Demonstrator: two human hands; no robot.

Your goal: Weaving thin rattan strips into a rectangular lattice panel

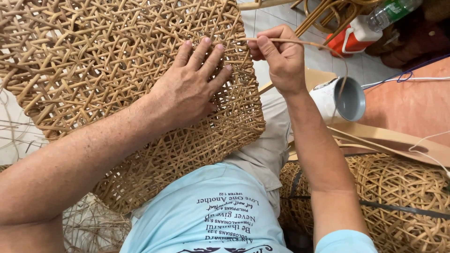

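A large open-weave rattan panel (108, 51) rests across my lap and fills the upper left. My left hand (190, 84) lies flat on it with the fingers spread, pressing near its right edge. My right hand (279, 56) is just off that edge, pinching a thin rattan strand (323, 46) between thumb and fingers. The strand runs from the panel's edge through my fingers and curves down to the right, toward a grey cup.
A white and grey cup (344, 99) sits right of my wrist. Beside my right arm are another woven rattan piece (403, 197) and flat wooden strips (389, 138). Rattan furniture, a red and white container (356, 37) and a plastic bottle (391, 11) stand at the top right.
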